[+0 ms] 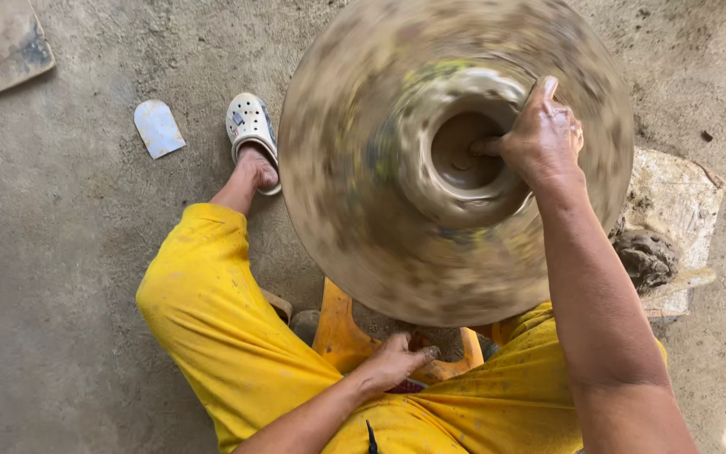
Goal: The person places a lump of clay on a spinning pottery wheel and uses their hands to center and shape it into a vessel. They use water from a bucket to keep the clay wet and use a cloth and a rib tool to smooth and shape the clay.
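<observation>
The right hand point(541, 139) pinches the wall of the wet clay pot point(462, 147) at the centre of the blurred, spinning wheel point(363, 252), while the left hand point(398, 360) curls loosely on the orange stool point(339, 336), half hidden beneath, grasping nothing I can make out, a pale card point(159, 128) lying on the floor.

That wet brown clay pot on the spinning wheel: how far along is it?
Done: the wet brown clay pot is already opened, with a hollow centre and a raised rim, on the blurred round wheel. In hand: the right hand pinches the rim, fingers inside, while the left hand rests low by the orange stool. Left: the walls look low and thick; a dark clay lump lies unused.
</observation>
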